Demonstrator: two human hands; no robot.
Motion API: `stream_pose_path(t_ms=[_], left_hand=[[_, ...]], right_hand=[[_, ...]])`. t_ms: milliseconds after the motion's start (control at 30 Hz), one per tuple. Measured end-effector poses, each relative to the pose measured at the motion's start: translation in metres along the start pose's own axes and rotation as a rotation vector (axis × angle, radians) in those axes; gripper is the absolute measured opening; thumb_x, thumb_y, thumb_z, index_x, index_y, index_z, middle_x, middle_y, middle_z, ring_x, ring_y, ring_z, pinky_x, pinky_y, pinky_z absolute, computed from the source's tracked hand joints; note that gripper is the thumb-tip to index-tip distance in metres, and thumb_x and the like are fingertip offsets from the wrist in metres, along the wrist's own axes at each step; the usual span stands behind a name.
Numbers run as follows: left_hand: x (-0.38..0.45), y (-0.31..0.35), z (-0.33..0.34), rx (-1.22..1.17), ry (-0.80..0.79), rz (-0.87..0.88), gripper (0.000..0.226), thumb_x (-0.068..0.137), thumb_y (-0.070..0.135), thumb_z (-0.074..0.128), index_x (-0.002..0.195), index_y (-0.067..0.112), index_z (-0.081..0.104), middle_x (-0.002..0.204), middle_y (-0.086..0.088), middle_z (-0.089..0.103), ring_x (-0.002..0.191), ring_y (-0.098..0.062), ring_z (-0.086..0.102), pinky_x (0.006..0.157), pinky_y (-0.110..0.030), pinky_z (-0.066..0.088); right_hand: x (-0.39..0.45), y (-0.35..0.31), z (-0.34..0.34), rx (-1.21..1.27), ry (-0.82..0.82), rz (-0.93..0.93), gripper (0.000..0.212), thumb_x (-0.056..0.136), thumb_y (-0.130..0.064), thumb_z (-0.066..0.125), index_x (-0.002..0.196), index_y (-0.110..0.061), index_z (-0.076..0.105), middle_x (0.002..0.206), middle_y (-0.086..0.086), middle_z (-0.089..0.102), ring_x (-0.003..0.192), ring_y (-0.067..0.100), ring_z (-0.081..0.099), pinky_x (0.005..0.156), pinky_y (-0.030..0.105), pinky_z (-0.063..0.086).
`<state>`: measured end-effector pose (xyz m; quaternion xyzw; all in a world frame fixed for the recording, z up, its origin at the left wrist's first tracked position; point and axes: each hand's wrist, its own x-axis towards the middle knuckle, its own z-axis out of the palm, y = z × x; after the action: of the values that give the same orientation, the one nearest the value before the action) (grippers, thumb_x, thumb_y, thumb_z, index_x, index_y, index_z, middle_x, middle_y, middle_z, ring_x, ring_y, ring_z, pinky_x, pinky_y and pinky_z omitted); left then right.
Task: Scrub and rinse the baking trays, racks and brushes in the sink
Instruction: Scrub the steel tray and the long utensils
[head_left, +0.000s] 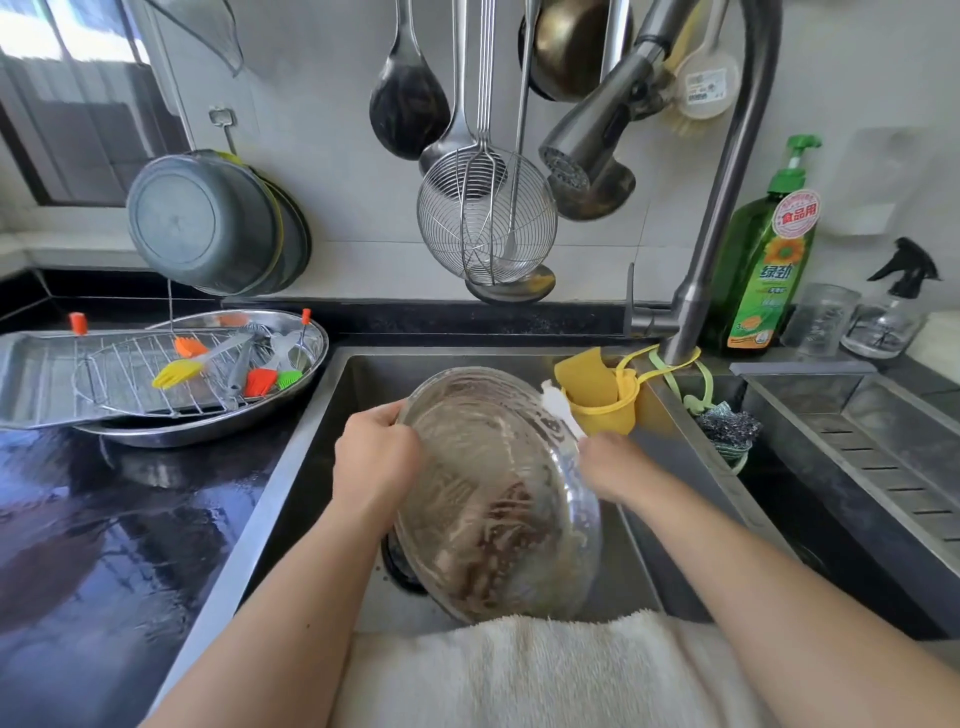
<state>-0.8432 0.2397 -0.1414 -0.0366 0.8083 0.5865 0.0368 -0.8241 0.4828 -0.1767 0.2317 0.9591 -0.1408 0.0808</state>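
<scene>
Baking trays, racks and brushes are split between the sink and the counter to its left. Over the middle of the sink a round metal tray is held tilted on edge, its face streaked with suds and brown residue, so scrubbing of this piece looks under way and rinsing not yet done. The left hand grips the tray's upper left rim, fingers curled over the edge. The right hand is at the tray's right rim with its fingers closed round the handle of a white brush, whose head points up past the rim.

Left of the sink, a rectangular tray, a wire rack and several silicone brushes in yellow, orange, red and green lie piled in a second round tray; whether they are already washed or waiting cannot be told. No water runs from the faucet head above the sink.

Right of the sink, behind the faucet, stands a green dish-soap bottle. Its label shows a sunflower, the characters 绿劲, and a round red-and-white sticker reading 食品用; smaller print is unreadable.
</scene>
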Motion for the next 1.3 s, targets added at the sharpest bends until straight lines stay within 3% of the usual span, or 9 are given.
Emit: stream_pose_path(t_ms=[133,367,500,667,833,967,1133,1233,1300], left_hand=[[-0.009,0.002,-0.002,0.198,0.034,0.082,0.059,0.084,0.011,0.046,0.123,0.047,0.072,0.101,0.01,0.076,0.098,-0.021,0.067,0.087,-0.037,0.055],[-0.01,0.004,-0.009,0.144,0.013,0.104,0.043,0.092,0.016,0.06,0.117,0.048,0.075,0.084,0.018,0.073,0.083,-0.01,0.067,0.068,-0.03,0.051],[-0.01,0.005,-0.011,0.056,-0.004,0.122,0.051,0.09,0.011,0.05,0.117,0.048,0.076,0.087,0.018,0.076,0.079,-0.008,0.07,0.069,-0.03,0.057],[-0.004,0.003,-0.016,-0.049,0.033,0.164,0.058,0.088,0.012,0.048,0.119,0.054,0.072,0.1,0.017,0.078,0.088,-0.015,0.07,0.074,-0.032,0.056],[-0.008,0.004,-0.014,-0.061,0.046,0.188,0.063,0.086,0.009,0.046,0.12,0.056,0.071,0.096,0.017,0.077,0.082,-0.013,0.068,0.067,-0.03,0.052],[-0.01,0.006,-0.012,-0.087,0.053,0.178,0.064,0.085,0.008,0.046,0.119,0.055,0.072,0.092,0.018,0.077,0.079,-0.011,0.069,0.064,-0.027,0.049],[-0.008,0.005,-0.013,-0.164,0.1,0.144,0.061,0.087,0.011,0.048,0.12,0.057,0.07,0.088,0.013,0.078,0.049,-0.003,0.055,0.05,-0.024,0.043],[-0.011,0.005,-0.012,-0.154,0.098,0.139,0.067,0.084,0.007,0.045,0.119,0.057,0.071,0.084,0.013,0.078,0.044,-0.004,0.05,0.045,-0.022,0.039],[-0.014,0.005,-0.013,-0.175,0.097,0.147,0.066,0.083,0.008,0.045,0.119,0.056,0.071,0.086,0.013,0.078,0.051,-0.004,0.053,0.05,-0.023,0.041]], right_hand=[[0.008,0.024,-0.008,0.0,0.127,0.056,0.029,0.101,-0.032,0.043,0.107,-0.012,0.064,0.102,0.009,0.066,0.091,0.033,0.064,0.075,0.036,0.049],[-0.032,-0.028,-0.088,-0.439,0.204,-0.424,0.034,0.109,-0.036,0.034,0.083,-0.022,0.05,0.074,-0.003,0.041,0.076,0.027,0.051,0.065,0.038,0.044],[-0.032,-0.012,-0.091,-0.529,0.282,-0.324,0.025,0.107,-0.028,0.04,0.103,-0.021,0.064,0.088,0.003,0.058,0.079,0.028,0.06,0.062,0.036,0.039],[-0.052,0.011,-0.048,-0.447,-0.087,-0.094,0.026,0.106,-0.015,0.037,0.108,-0.012,0.063,0.087,0.002,0.052,0.066,0.019,0.048,0.05,0.03,0.035],[-0.045,0.009,-0.069,-0.472,0.242,-0.072,0.029,0.104,-0.019,0.04,0.116,-0.016,0.067,0.083,-0.001,0.051,0.075,0.023,0.055,0.062,0.035,0.043],[-0.065,0.004,-0.046,-0.45,-0.088,-0.018,0.029,0.103,-0.018,0.048,0.124,-0.01,0.066,0.078,-0.001,0.052,0.06,0.013,0.05,0.05,0.025,0.04],[-0.058,0.014,-0.056,-0.38,0.043,0.061,0.021,0.103,-0.016,0.044,0.11,-0.014,0.064,0.081,0.0,0.055,0.062,0.013,0.051,0.051,0.027,0.04],[-0.079,0.004,-0.035,-0.436,-0.272,0.088,0.024,0.105,-0.018,0.047,0.113,-0.006,0.066,0.071,0.001,0.054,0.051,0.015,0.044,0.049,0.024,0.037],[-0.074,0.003,-0.035,-0.408,-0.271,0.1,0.024,0.105,-0.017,0.046,0.115,-0.007,0.065,0.075,0.0,0.054,0.054,0.014,0.046,0.05,0.025,0.038]])
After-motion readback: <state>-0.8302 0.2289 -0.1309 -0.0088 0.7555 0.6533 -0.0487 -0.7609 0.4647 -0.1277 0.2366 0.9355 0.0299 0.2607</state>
